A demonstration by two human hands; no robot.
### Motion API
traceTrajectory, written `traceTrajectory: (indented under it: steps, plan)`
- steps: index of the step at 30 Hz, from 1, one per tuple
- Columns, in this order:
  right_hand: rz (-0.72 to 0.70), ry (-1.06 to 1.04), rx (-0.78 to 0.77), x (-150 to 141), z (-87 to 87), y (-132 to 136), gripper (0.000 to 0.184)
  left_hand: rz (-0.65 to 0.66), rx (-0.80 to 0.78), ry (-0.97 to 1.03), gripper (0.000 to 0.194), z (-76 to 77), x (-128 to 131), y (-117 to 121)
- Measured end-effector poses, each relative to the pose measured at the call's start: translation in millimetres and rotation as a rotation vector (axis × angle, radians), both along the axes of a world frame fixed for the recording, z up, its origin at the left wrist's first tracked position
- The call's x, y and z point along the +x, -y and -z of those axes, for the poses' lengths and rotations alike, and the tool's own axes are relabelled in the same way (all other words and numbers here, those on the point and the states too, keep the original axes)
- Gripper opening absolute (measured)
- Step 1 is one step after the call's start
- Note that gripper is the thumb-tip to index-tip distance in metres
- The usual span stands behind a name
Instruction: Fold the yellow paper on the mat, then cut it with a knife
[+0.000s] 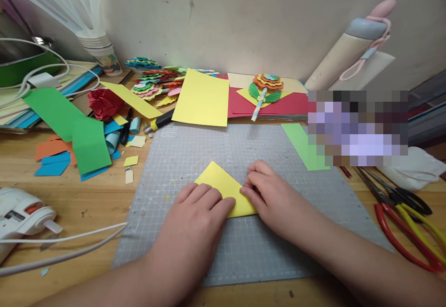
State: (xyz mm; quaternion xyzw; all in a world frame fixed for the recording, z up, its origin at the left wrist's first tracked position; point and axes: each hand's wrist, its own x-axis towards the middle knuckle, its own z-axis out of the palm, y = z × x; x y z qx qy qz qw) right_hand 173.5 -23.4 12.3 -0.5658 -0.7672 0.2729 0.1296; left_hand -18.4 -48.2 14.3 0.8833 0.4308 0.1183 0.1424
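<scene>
A folded piece of yellow paper (217,179) lies on the grey cutting mat (195,149), its point facing away from me and a straight fold along the near side. My left hand (198,214) is over its left part, fingers bent and together, thumb laid across the paper, holding it down. At the right corner my right hand (266,191) pinches the edge between thumb and fingers. The left fingers hide the paper's left corner.
Behind the mat stand a yellow sheet (204,98) and a paper flower (266,88). Green strips (90,144) and scraps lie left, near a white glue gun (24,218). Red-handled pliers (400,237) and scissors (393,193) lie right. A light green strip (303,146) crosses the mat's far edge.
</scene>
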Motion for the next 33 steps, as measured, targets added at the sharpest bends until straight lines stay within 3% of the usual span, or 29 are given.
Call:
traceTrajectory:
  steps: [18,26,30,33]
  plan:
    - [-0.015,0.012,-0.014,0.4,-0.6,-2.1,0.021,0.010,-0.046,-0.035,0.028,1.1,-2.6,0.4]
    - [-0.024,0.021,0.016,2.0,0.0,-1.7,0.020,0.071,0.045,-0.187,0.046,1.8,-1.4,0.8]
    - [-0.044,0.062,0.203,5.1,-7.4,8.4,0.012,0.090,0.056,-0.211,0.047,0.7,-0.2,0.7]
    - [-0.169,0.132,0.403,4.9,-17.2,26.5,0.033,0.077,0.017,-0.157,0.042,0.5,-1.3,-0.5]
